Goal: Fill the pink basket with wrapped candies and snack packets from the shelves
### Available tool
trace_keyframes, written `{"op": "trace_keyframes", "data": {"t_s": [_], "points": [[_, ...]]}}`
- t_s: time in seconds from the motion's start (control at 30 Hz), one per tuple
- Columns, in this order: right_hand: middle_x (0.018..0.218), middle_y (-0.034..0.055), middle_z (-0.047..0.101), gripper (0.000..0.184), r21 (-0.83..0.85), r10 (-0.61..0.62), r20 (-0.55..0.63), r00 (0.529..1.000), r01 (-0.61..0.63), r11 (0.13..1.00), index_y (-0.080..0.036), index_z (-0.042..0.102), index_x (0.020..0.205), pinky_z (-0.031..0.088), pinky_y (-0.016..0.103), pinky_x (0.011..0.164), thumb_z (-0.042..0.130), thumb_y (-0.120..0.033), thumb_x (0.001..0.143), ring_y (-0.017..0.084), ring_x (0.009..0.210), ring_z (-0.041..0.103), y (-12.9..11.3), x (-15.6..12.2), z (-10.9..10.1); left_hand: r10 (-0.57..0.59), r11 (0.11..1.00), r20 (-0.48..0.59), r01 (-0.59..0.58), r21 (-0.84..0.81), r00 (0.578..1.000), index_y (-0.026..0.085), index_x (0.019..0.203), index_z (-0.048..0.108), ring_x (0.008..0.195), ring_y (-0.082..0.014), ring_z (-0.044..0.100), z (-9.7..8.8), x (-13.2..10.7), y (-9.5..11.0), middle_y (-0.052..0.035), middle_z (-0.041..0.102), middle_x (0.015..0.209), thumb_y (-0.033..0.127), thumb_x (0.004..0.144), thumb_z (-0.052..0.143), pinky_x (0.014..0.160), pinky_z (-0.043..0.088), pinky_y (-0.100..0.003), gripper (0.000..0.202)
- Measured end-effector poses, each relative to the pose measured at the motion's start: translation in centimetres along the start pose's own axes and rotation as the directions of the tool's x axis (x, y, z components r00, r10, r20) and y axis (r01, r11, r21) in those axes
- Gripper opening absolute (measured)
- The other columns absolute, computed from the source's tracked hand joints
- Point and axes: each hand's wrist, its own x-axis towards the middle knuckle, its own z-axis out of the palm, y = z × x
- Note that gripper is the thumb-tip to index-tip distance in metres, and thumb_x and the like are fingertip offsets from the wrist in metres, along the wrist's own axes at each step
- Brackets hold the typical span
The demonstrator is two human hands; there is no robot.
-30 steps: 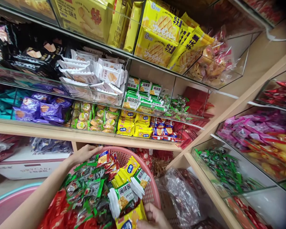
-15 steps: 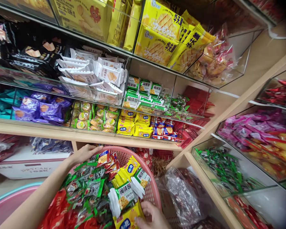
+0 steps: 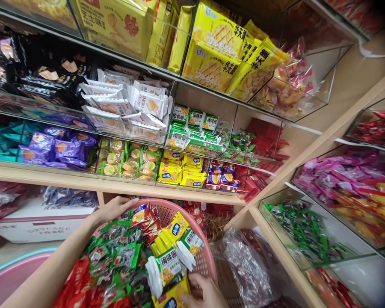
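Note:
A pink plastic basket (image 3: 209, 252) full of wrapped snacks stands in front of the shelves. My left hand (image 3: 115, 209) is closed over its far rim, the fingertips partly hidden. At the basket's near right side, my right hand (image 3: 207, 291) pinches a yellow snack packet (image 3: 171, 295) cut off by the lower edge. Just above that packet lie white-and-green cracker packets (image 3: 169, 266) and more yellow packets (image 3: 176, 224). Red-and-blue packets (image 3: 144, 214) sit near my left hand. Green-edged clear packets (image 3: 125, 254) and red packets (image 3: 75, 282) fill the left side.
Glass-fronted shelves (image 3: 192, 190) of sorted snacks rise ahead, with more bins (image 3: 311, 231) at right. A clear plastic bag (image 3: 247, 261) lies right of the basket. White carton (image 3: 41, 226) and a pink tub with blue rim (image 3: 22, 265) are at left.
The view has shifted very slightly. Both hands keep their places, the left on the basket rim and the right on the yellow snack packet.

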Motion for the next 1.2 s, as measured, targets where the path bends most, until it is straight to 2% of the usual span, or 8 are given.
{"op": "trace_keyframes", "data": {"t_s": [0.23,0.37,0.47,0.53,0.63,0.8,0.9,1.2], "points": [[0.064,0.0013,0.064,0.011,-0.166,-0.070,-0.044,0.997,0.062,0.984,-0.014,0.061,0.066,0.045,0.021,0.058,0.054,-0.022,0.067,0.015,0.062,0.061,-2.0,-0.5,-0.9,0.007,0.999,0.035,-0.008,0.031,0.999,0.014,0.062,0.056,0.049,-0.0115,0.036,-0.1,-0.2,0.4,0.0024,0.037,0.051,0.068,0.070,0.038,0.043,0.028,-0.021,0.057],[0.050,-0.0005,0.056,0.027,-0.421,0.041,-0.167,0.985,-0.109,0.901,-0.016,0.057,0.056,0.033,0.020,0.037,0.049,-0.034,0.074,0.012,0.040,0.053,-4.3,-1.0,-3.0,0.011,1.000,0.051,-0.011,-0.007,0.999,0.014,0.062,0.055,0.049,-0.0117,0.036,-0.1,-0.4,0.6,0.0023,0.040,0.051,0.068,0.069,0.039,0.045,0.030,-0.021,0.056],[0.053,0.0002,0.058,0.032,-0.503,-0.068,-0.210,0.975,-0.048,0.863,-0.018,0.058,0.061,0.037,0.022,0.040,0.043,-0.039,0.080,0.013,0.042,0.054,-7.5,-0.5,-5.2,0.019,0.998,0.052,-0.016,-0.053,0.998,0.014,0.063,0.058,0.048,-0.0124,0.038,-0.1,-0.4,0.6,0.0016,0.045,0.051,0.068,0.068,0.041,0.047,0.031,-0.022,0.056],[0.061,0.0015,0.062,0.031,-0.617,-0.284,-0.244,0.927,0.078,0.783,-0.019,0.059,0.065,0.043,0.025,0.052,0.041,-0.037,0.083,0.015,0.053,0.058,-10.0,0.8,-6.8,0.030,0.998,0.036,-0.028,-0.053,0.999,0.014,0.061,0.059,0.048,-0.0128,0.039,-0.1,-0.4,0.5,0.0011,0.047,0.051,0.068,0.067,0.043,0.047,0.030,-0.023,0.056],[0.089,0.0061,0.066,0.027,-0.797,-0.593,-0.232,0.771,0.199,0.570,-0.018,0.059,0.096,0.045,0.031,0.076,0.035,-0.025,0.086,0.019,0.082,0.061,-13.4,4.7,-9.1,0.027,0.999,0.023,-0.027,-0.018,0.999,0.014,0.061,0.058,0.047,-0.0118,0.036,-0.1,-0.4,0.5,0.0016,0.043,0.050,0.067,0.067,0.042,0.046,0.028,-0.022,0.056],[0.130,0.0153,0.044,0.042,-0.968,-0.771,-0.041,0.636,0.165,0.187,-0.007,0.041,0.126,0.031,0.035,0.099,0.029,-0.014,0.086,0.022,0.119,0.039,-17.3,12.5,-11.8,0.020,1.000,0.031,-0.019,-0.017,0.999,0.014,0.064,0.056,0.049,-0.0112,0.034,0.0,-0.3,0.3,0.0031,0.033,0.052,0.069,0.069,0.038,0.043,0.030,-0.021,0.058],[0.133,0.0154,0.041,0.046,-0.995,-0.760,-0.017,0.649,0.065,0.078,-0.008,0.033,0.131,0.030,0.039,0.098,0.030,-0.013,0.085,0.024,0.120,0.037,-18.8,15.4,-12.5,0.011,1.000,0.021,-0.011,-0.029,1.000,0.014,0.062,0.054,0.048,-0.0112,0.034,0.0,0.0,0.0,0.0038,0.029,0.052,0.069,0.068,0.039,0.041,0.032,-0.021,0.057],[0.117,0.0163,0.056,0.044,-0.999,-0.697,-0.036,0.716,-0.022,0.029,-0.013,0.039,0.126,0.036,0.041,0.089,0.043,-0.018,0.083,0.028,0.106,0.051,-20.5,18.4,-13.7,0.023,0.999,0.029,-0.022,-0.047,0.999,0.016,0.059,0.052,0.048,-0.0115,0.033,0.1,0.3,-0.3,0.0039,0.029,0.051,0.069,0.068,0.039,0.041,0.032,-0.022,0.056]]}}
